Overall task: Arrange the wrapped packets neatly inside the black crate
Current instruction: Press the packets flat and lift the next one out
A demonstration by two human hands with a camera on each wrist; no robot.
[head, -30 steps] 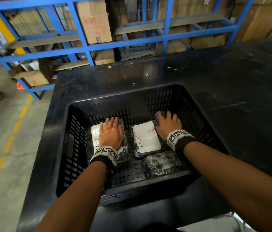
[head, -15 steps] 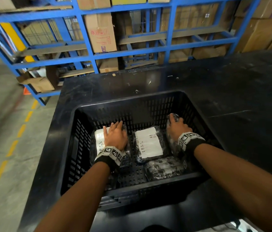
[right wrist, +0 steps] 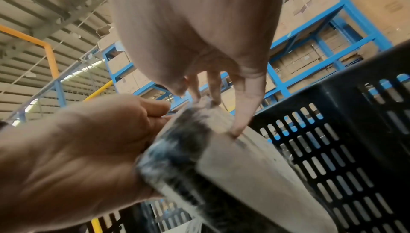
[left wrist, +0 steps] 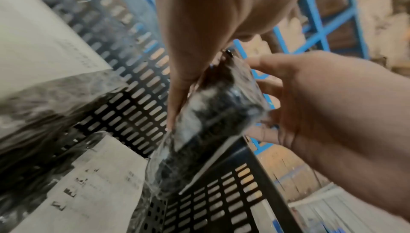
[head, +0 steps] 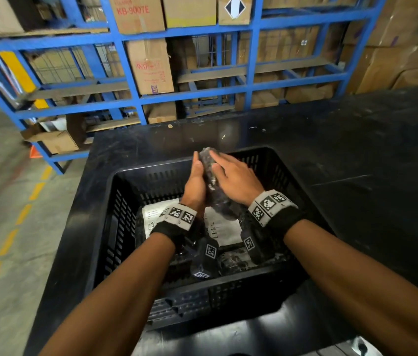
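A wrapped packet [head: 209, 164] of dark parts in clear film is held upright above the black crate [head: 151, 168]. My left hand [head: 197, 177] grips its left side and my right hand [head: 228, 173] grips its right side, which carries a label. The left wrist view shows the packet [left wrist: 210, 122] between both hands. In the right wrist view the packet [right wrist: 184, 157] has my right fingers [right wrist: 241, 124] on its label. On the crate floor lie a labelled packet [head: 155, 214] at left, another labelled packet [head: 224, 228] in the middle and a dark packet [head: 233, 260] near the front.
The crate stands on a black table [head: 357, 155] whose surface stretches to the right and behind. Blue shelving [head: 136, 98] with cardboard boxes stands beyond the table. To the left is concrete floor [head: 2, 201] with a dashed yellow line.
Both hands have left the crate floor. The right hand lifted the right-hand packet up and toward the middle, and the left hand let go of the left packet and joined it.
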